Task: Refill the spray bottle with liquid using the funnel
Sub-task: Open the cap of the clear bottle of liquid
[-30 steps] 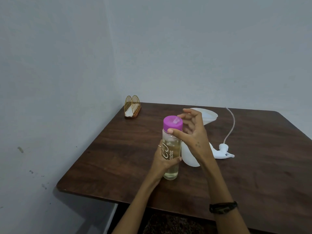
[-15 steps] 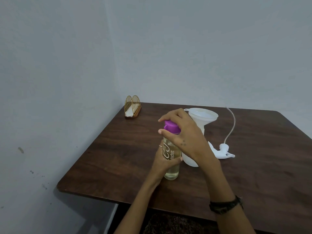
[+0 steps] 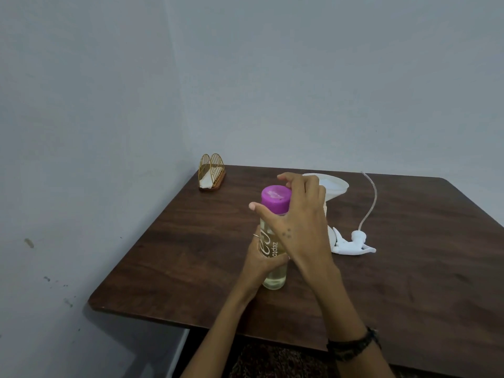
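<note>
A clear bottle of yellowish liquid stands upright on the dark wooden table. My left hand grips its lower body. My right hand is curled around its purple cap, thumb on the near side and fingers behind. Behind my right hand a white funnel sits in the neck of a white spray bottle, which is mostly hidden. The white spray head with its thin dip tube lies on the table to the right.
A gold wire napkin holder stands at the table's far left corner near the wall. The table's left and near edges lie close to my arms. A black band is on my right wrist.
My right hand covered the purple cap half a second ago; now it has turned so the cap top shows again. The bottle and my left hand have stayed in place.
</note>
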`<state>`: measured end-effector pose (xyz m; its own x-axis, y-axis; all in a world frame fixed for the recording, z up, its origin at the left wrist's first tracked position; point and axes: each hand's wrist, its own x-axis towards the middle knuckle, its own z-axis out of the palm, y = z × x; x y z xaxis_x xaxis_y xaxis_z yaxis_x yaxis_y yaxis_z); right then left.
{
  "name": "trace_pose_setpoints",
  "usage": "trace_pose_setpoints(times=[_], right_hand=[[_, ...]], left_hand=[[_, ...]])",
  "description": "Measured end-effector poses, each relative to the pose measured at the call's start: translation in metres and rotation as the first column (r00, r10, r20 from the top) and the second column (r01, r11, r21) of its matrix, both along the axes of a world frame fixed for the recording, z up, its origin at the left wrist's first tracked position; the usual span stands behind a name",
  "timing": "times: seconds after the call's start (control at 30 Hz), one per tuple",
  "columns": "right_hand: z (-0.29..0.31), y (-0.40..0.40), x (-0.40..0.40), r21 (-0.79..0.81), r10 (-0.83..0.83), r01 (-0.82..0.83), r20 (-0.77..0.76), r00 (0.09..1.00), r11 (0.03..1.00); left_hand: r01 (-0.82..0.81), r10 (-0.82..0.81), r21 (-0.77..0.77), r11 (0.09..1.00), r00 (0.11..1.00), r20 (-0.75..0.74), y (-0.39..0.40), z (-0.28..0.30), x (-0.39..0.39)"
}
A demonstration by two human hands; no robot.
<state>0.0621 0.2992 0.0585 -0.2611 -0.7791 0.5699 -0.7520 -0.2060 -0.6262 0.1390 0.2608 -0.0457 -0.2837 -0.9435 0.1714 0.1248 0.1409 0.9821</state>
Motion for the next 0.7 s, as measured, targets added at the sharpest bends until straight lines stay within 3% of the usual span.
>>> trace_pose_setpoints(times=[0.13,0.2,0.27,0.33,0.4,0.47,0.57,0.63,0.7], right_hand=[[-0.001,0.0,-0.002,-0.011,-0.035,0.036,0.014,0.999,0.999],[-0.001,0.001,-0.009,-0.01,0.108,-0.108,0.126,0.986,0.994],[0.0,0.005,-0.017,-0.013,0.302,-0.309,0.257,0.918,0.951],[0.001,0.008,-0.022,-0.047,0.405,-0.411,0.307,0.861,0.91],[0.002,0.01,-0.019,-0.104,0.385,-0.374,0.377,0.843,0.922],[0.001,0.01,-0.009,-0.11,0.214,-0.186,0.38,0.9,0.976],[-0.001,0.008,0.008,0.01,-0.026,0.024,0.203,0.979,1.0],[-0.003,0.005,0.012,-0.017,-0.037,0.039,0.128,0.991,0.999],[-0.003,0.003,0.008,-0.028,0.077,-0.073,0.221,0.972,0.997]], left_hand=[[0.003,-0.003,0.007,1.0,1.0,0.001,0.001,0.001,0.002],[-0.008,0.008,0.008,1.0,1.0,-0.005,-0.001,-0.002,0.002],[-0.016,0.016,0.013,1.0,1.0,-0.016,-0.004,-0.006,0.002],[-0.028,0.028,0.002,1.0,1.0,-0.012,-0.002,-0.006,0.003],[-0.032,0.032,0.005,0.999,0.999,-0.009,0.0,-0.005,0.003],[-0.035,0.035,0.011,0.999,0.999,0.006,0.003,0.001,-0.001],[-0.063,0.064,0.055,0.996,0.998,-0.008,0.007,0.011,-0.002],[-0.026,0.023,0.034,0.999,0.997,0.073,0.011,0.012,0.001],[-0.036,0.034,0.017,0.999,0.994,0.107,0.008,0.009,0.003]])
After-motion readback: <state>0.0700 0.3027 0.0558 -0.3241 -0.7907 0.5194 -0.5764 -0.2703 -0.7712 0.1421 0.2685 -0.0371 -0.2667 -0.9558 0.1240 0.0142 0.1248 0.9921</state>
